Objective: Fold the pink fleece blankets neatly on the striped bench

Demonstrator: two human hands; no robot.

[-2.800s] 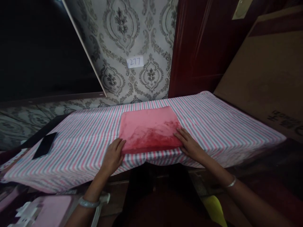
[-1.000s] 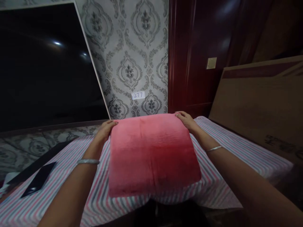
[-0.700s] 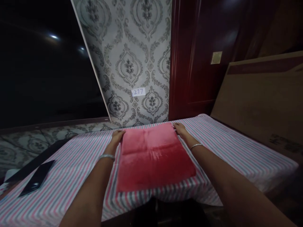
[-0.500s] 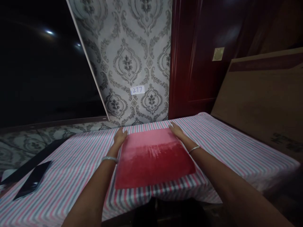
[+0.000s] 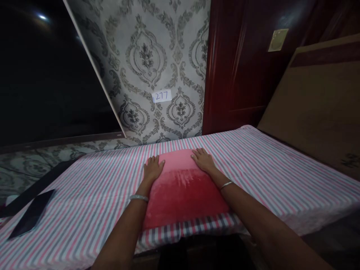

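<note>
A folded piece of soft cloth [image 5: 187, 197], deep red with a pink band along its far side, lies flat near the front edge of the table. On its far left corner rests my left hand [image 5: 153, 167], palm down with the fingers spread. My right hand [image 5: 203, 159] lies flat on the far right corner, its fingers stretched out too. Neither hand grips the cloth. Each wrist carries a bangle, and my forearms partly cover the cloth's sides.
A striped tablecloth [image 5: 270, 172] covers the table. A dark phone or tablet [image 5: 32, 213] lies at the left. Behind stand a large black screen [image 5: 50, 82] and a wall with a paper label [image 5: 161, 96]. A big cardboard box [image 5: 315, 108] leans at the right.
Both hands have moved from the cloth's far side edges inward onto its top, fingers now flat. The camera view has tilted and shifted slightly.
</note>
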